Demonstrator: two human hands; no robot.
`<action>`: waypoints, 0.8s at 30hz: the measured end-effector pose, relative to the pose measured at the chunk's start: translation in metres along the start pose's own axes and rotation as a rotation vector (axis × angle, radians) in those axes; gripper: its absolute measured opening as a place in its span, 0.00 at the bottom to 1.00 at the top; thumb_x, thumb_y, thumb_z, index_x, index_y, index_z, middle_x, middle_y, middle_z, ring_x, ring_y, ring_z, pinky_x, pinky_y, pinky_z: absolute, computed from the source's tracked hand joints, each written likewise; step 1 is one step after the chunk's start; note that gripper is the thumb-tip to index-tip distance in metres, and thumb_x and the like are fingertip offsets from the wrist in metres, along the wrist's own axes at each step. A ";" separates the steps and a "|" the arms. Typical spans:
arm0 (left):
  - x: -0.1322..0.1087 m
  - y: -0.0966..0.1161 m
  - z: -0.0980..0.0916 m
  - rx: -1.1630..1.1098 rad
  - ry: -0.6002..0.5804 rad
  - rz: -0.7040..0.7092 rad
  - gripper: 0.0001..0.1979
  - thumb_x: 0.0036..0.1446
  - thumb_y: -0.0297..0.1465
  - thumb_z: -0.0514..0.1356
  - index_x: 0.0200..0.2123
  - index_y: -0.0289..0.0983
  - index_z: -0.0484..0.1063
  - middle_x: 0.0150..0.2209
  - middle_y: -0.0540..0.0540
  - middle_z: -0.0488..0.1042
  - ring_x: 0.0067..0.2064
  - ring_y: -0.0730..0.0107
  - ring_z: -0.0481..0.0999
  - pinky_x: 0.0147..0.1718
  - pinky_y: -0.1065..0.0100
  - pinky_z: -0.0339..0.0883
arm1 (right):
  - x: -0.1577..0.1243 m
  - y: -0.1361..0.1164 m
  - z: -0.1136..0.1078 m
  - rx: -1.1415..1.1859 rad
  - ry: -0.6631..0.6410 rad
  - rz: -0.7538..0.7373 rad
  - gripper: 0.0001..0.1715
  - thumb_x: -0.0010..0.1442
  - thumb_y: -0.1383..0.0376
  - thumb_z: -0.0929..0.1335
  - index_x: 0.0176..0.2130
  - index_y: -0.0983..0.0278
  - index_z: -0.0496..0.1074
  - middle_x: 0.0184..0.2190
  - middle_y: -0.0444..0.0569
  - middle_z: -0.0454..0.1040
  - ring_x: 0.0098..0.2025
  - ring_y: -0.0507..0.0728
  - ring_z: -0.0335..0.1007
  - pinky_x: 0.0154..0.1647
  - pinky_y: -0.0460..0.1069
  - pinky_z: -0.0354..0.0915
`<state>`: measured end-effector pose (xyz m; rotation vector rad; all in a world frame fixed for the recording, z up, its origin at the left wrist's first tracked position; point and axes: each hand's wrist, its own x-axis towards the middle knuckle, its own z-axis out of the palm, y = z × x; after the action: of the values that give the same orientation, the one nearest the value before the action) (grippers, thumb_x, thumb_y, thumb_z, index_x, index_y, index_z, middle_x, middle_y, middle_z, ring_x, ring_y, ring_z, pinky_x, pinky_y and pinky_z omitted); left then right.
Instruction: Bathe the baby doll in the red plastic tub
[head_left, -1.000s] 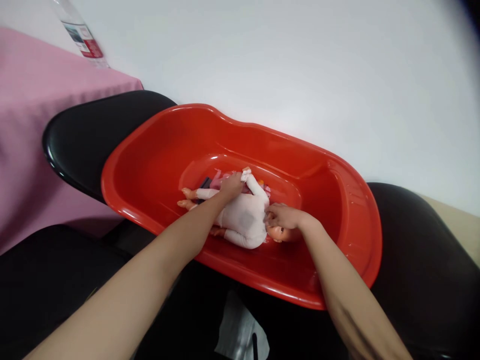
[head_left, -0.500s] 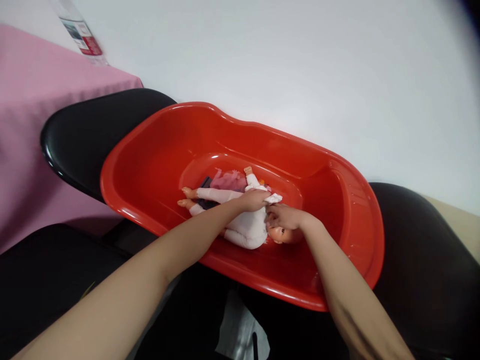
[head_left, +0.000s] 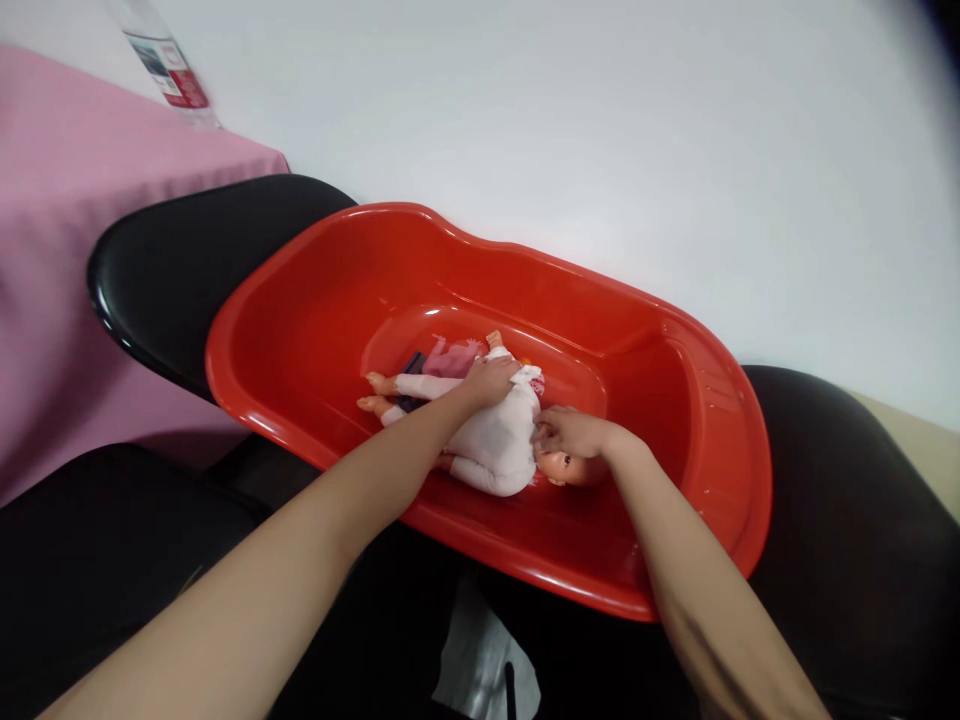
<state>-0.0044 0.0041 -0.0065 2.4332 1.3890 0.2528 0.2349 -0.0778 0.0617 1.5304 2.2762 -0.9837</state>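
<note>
A baby doll (head_left: 491,445) in a white bodysuit lies in the bottom of a red plastic tub (head_left: 315,290), head to the right and bare feet to the left. My left hand (head_left: 491,380) rests on the doll's far shoulder and arm, pressing a small white cloth against it. My right hand (head_left: 566,432) lies on the doll's head and neck, fingers curled over it. A pink garment (head_left: 450,355) and a dark item lie in the tub behind the doll.
The tub rests across two black chairs (head_left: 172,260), (head_left: 847,500). A pink-covered table (head_left: 52,250) stands at the left with a clear bottle (head_left: 169,70) on it. A white wall is behind. White fabric (head_left: 480,670) shows below the tub.
My left hand moved right along the doll's body to its neck with the cloth, then drew back slightly onto the shoulder. My right hand stayed on the doll's head.
</note>
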 end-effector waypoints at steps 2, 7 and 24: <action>-0.002 0.003 -0.003 0.015 -0.025 -0.032 0.25 0.86 0.28 0.56 0.76 0.40 0.83 0.85 0.36 0.77 0.87 0.45 0.73 0.85 0.39 0.69 | -0.001 -0.001 -0.002 0.019 -0.018 0.004 0.17 0.72 0.66 0.81 0.59 0.60 0.87 0.66 0.60 0.90 0.66 0.68 0.88 0.71 0.54 0.79; -0.002 0.003 -0.003 0.051 0.002 -0.039 0.25 0.87 0.26 0.55 0.77 0.39 0.82 0.86 0.35 0.76 0.88 0.48 0.71 0.88 0.40 0.64 | -0.001 -0.003 -0.002 0.019 -0.036 0.007 0.15 0.74 0.67 0.79 0.58 0.60 0.86 0.66 0.60 0.90 0.66 0.68 0.88 0.71 0.55 0.78; -0.001 -0.012 -0.003 0.038 0.100 -0.080 0.25 0.87 0.26 0.54 0.76 0.38 0.81 0.80 0.32 0.80 0.83 0.45 0.75 0.81 0.41 0.72 | -0.001 -0.004 -0.002 0.021 -0.030 -0.014 0.18 0.72 0.69 0.78 0.59 0.60 0.87 0.64 0.59 0.90 0.63 0.67 0.88 0.67 0.55 0.79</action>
<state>-0.0154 0.0094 -0.0076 2.4187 1.5434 0.3355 0.2322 -0.0780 0.0658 1.4996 2.2662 -1.0304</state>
